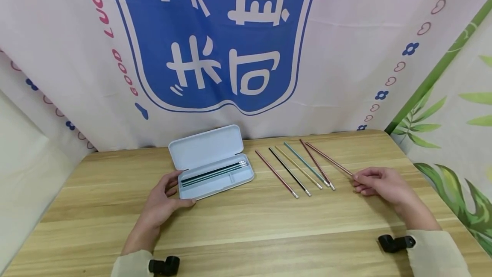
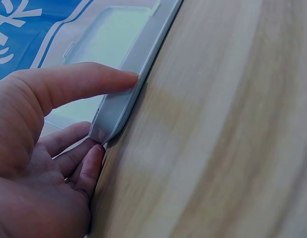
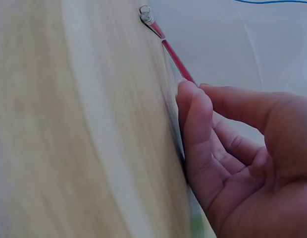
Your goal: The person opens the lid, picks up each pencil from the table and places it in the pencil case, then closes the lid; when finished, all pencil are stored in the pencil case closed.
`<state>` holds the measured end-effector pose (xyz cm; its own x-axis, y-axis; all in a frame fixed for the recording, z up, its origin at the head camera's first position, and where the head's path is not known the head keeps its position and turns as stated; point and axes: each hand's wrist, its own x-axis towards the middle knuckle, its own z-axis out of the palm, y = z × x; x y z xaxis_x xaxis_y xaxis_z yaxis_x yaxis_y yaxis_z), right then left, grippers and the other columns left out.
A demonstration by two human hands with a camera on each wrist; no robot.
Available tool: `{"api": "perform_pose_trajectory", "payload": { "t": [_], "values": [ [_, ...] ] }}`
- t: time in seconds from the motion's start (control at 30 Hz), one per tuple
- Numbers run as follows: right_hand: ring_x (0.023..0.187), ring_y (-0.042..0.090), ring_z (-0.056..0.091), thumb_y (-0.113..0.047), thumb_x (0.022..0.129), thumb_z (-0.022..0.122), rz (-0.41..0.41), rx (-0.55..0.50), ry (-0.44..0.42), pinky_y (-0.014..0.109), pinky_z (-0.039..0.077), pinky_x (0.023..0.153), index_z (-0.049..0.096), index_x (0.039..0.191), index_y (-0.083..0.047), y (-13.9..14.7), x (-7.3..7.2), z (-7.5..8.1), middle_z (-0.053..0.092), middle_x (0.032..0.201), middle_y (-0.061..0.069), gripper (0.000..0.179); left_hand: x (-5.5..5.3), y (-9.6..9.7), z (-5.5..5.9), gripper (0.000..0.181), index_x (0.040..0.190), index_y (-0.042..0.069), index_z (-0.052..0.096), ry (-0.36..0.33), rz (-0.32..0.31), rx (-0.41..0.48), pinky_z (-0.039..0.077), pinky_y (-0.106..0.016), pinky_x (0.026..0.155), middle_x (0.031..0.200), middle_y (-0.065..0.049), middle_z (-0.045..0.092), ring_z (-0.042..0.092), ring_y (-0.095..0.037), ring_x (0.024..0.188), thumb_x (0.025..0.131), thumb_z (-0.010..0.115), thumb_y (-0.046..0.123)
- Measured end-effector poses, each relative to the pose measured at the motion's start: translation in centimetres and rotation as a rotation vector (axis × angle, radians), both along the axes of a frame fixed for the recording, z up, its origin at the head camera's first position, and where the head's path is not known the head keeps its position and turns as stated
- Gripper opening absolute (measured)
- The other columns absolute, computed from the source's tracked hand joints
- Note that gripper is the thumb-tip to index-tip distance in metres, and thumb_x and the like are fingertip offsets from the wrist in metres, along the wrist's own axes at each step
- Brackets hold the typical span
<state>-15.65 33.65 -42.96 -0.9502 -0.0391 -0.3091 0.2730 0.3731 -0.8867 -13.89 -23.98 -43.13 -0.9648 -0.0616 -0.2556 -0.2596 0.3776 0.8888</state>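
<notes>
An open light-blue pencil case (image 1: 212,189) lies on the table with its lid tilted back, and dark green pencils (image 1: 211,175) rest inside it. My left hand (image 1: 159,202) grips the case's left end; in the left wrist view the thumb (image 2: 101,79) presses its side wall while the other fingers lie round the corner. On the right, my right hand (image 1: 380,183) pinches the near end of a reddish-brown pencil (image 1: 328,157) between thumb and fingertips. Beside it lie a dark red pencil (image 1: 317,164), a teal pencil (image 1: 306,164), a yellow pencil (image 1: 298,167), a black pencil (image 1: 290,172) and another red pencil (image 1: 276,174).
The wooden table (image 1: 269,234) reaches back to a hanging white cloth (image 1: 346,54) with a blue printed panel. A leaf-patterned cloth (image 1: 461,131) hangs at the right. Each sleeve carries a small black device, one at the left wrist (image 1: 164,265) and one at the right wrist (image 1: 396,243).
</notes>
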Motion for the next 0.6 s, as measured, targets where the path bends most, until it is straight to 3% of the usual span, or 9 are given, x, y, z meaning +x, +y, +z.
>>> {"api": "perform_pose_trajectory", "payload": {
  "t": [0.23,0.6],
  "values": [
    [0.087,0.007,0.075,-0.018,0.109,0.064,-0.016,0.021,0.022,0.025,0.065,0.079,0.061,0.133,0.014,-0.2,0.0,0.4,0.079,0.101,-0.001,0.04,0.0,-0.1,-0.2,0.103,0.168,0.014,0.031,0.004,-0.001,0.003,0.034,-0.054,0.125,0.169,-0.019,0.038,0.038,-0.04,0.153,0.083,0.089,0.008],
    [0.086,0.007,0.074,-0.015,0.11,0.062,-0.017,0.016,0.151,0.025,0.063,0.076,0.062,0.129,0.014,-0.8,0.1,2.5,0.078,0.097,-0.007,0.035,-0.1,-0.2,-0.4,0.103,0.168,0.015,0.031,0.005,-0.004,0.003,0.034,-0.054,0.125,0.169,-0.019,0.038,0.038,-0.04,0.153,0.084,0.089,0.008]
  ]
}}
